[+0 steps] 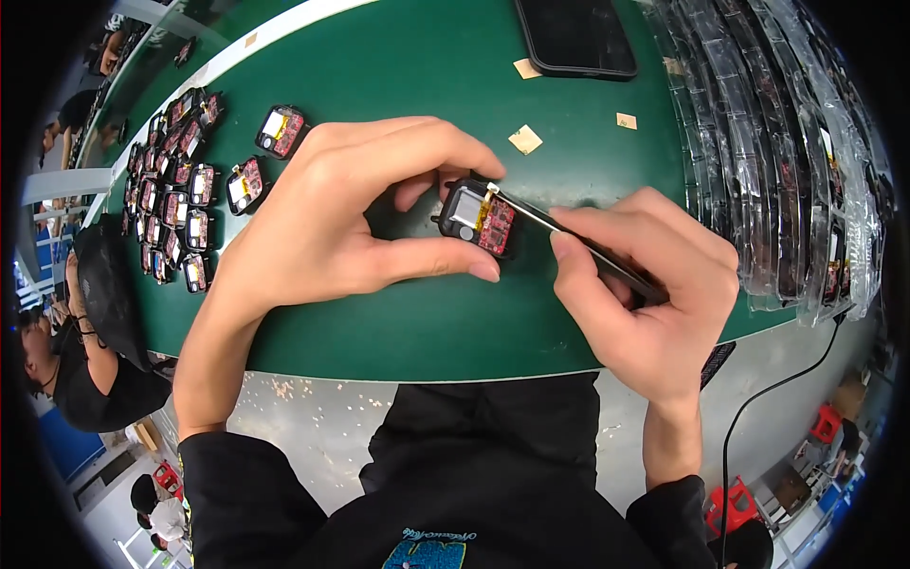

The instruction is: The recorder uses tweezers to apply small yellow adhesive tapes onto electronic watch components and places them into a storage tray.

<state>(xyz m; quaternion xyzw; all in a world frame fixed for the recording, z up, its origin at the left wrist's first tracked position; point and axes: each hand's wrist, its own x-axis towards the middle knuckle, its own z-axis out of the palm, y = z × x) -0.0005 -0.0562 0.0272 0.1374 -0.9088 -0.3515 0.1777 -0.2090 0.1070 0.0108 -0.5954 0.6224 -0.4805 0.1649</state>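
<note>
My left hand [327, 213] is closed around the edges of a small black device housing [479, 220], thumb on the near side and fingers on the far side. Inside the housing sit a red circuit board [498, 228], a silver battery with yellow tape, and a round metal part. My right hand [654, 294] grips a pair of tweezers [531, 211], dark at the handle and silver toward the tip. Their tip meets a small white piece [493, 190] at the far edge of the board; whether it is pinched, I cannot tell.
Many similar open housings [175, 204] cluster at the left, with two more [282, 131] nearer my left hand. A black phone [576, 38] and small paper labels [525, 139] lie on the green table [427, 332]. Plastic-wrapped trays [758, 161] stand at right; a co-worker [95, 370] sits left.
</note>
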